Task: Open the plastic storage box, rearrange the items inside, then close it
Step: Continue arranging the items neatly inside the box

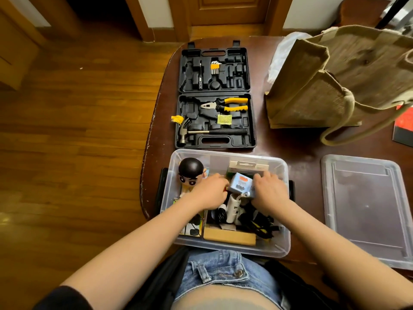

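The clear plastic storage box [225, 154] stands open on the dark table right in front of me. Its lid [366, 211] lies flat on the table to the right. Both of my hands are inside the box. My left hand [211, 192] and my right hand [270, 192] hold a small light-blue carton [240, 183] between them, fingers curled on its sides. A black-haired toy figure [191, 172] stands in the box's far left corner. Below the hands lie a white device [232, 208], black cables [257, 218], a wooden block [229, 236] and a hanging card pack [248, 166].
An open black tool case [215, 97] with pliers, a hammer and hex keys lies just behind the box. A burlap bag [335, 79] stands at the back right, its handle looping down. A red and black book [404, 128] sits at the right edge. The table's left edge drops to wooden floor.
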{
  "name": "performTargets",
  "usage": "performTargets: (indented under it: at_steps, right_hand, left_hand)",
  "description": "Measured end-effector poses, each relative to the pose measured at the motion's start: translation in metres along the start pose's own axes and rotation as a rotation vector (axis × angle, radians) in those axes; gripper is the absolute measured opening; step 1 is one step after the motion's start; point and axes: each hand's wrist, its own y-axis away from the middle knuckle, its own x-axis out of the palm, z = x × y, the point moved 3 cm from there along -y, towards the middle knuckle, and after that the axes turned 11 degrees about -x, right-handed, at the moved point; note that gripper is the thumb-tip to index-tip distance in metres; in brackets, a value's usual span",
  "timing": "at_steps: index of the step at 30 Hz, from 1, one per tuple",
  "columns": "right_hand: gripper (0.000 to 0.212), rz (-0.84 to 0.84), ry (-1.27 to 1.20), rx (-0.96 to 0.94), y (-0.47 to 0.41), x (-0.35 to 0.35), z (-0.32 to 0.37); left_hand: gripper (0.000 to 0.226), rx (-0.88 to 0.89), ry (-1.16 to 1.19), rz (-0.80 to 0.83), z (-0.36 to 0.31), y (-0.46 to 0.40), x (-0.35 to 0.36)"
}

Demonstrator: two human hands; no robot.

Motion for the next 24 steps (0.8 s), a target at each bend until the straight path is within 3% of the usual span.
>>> performTargets:
  at_steps: [3, 8, 14, 17, 24]
  right_hand:
    - [0.047, -0.121, -0.140, -0.005, 0.008, -0.012, -0.007]
    - [0.053, -0.486, -0.286, -0.048, 0.030, -0.030, -0.028]
    - [0.057, -0.712, -0.647, -0.092, 0.039, -0.014, -0.036]
    - [0.055, -0.723, -0.636, -0.145, 0.040, 0.001, -0.035]
    - [0.057, -0.722, -0.565, -0.271, 0.045, 0.030, -0.028]
  left_hand:
    - [0.043, -0.100, 0.102, 0.064, -0.003, -0.010, 0.012]
    - [0.039, -0.177, 0.230, 0.061, -0.011, -0.028, 0.019]
    - [0.037, -0.212, 0.308, 0.117, -0.022, -0.045, 0.025]
    - [0.040, -0.231, 0.284, 0.164, -0.023, -0.045, 0.035]
    - [0.053, -0.262, 0.291, 0.104, -0.021, -0.047, 0.044]
